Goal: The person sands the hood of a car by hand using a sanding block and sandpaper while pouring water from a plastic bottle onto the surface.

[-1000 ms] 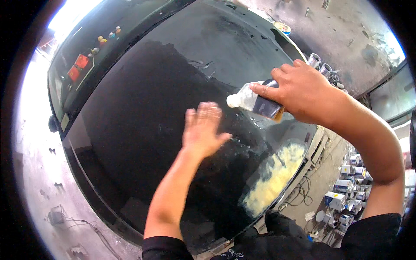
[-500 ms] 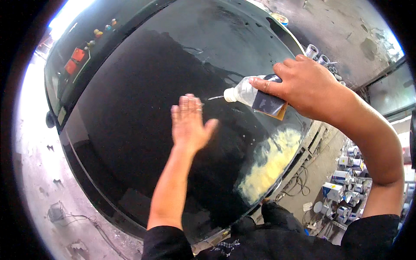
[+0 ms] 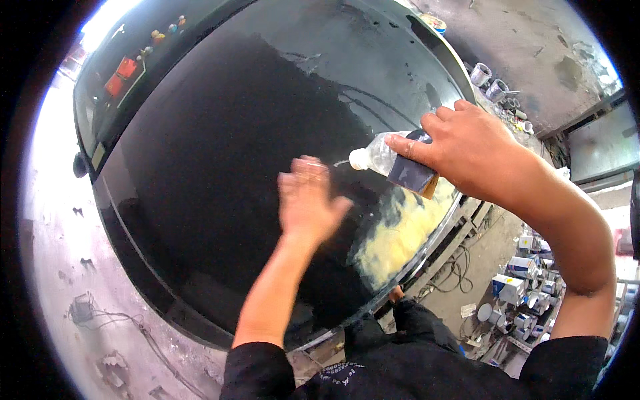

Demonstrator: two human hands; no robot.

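Observation:
My right hand (image 3: 467,150) grips a clear plastic bottle (image 3: 382,155), tipped on its side with its white neck pointing left. Pressed against the bottle in the same hand is a dark grey sheet with a tan back (image 3: 412,175), which looks like sandpaper. A thin stream of clear liquid (image 3: 341,163) leaves the bottle's mouth toward my left hand (image 3: 308,203). That hand is open and palm down over the black car hood (image 3: 220,180), its fingers slightly blurred; whether it touches the surface I cannot tell. A pale yellow filler patch (image 3: 400,240) covers the hood's near right edge.
Dark wet areas spread across the hood beside duller grey ones. The windshield (image 3: 127,50) is at upper left. Several paint cans (image 3: 523,270) crowd the floor at right, with more cans (image 3: 481,75) beyond the hood's far right edge. Cables (image 3: 460,270) lie on the floor.
My left hand has shifted slightly right and toward me. The bottle in my right hand is still pouring, held slightly lower in the picture. The whole view has turned a little.

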